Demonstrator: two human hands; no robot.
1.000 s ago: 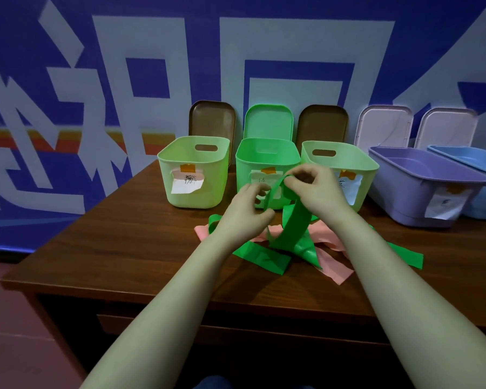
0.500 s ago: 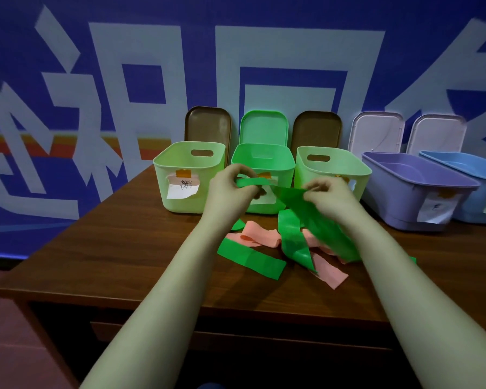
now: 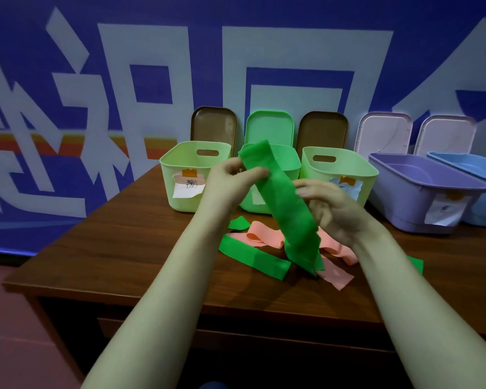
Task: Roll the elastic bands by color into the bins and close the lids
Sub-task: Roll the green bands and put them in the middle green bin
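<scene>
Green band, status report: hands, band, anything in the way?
Left hand pinches green band top; right hand at its middle, grip blurred. Unrolled, tail among pink bands. Green bin open behind it.

Dim, bluish light; moving hands blurred; wide-angle bending at edges.

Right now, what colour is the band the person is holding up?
The band is bright green, seen best in the head view.

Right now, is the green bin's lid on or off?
Off. The lid leans on the wall behind the open green bin.
</scene>
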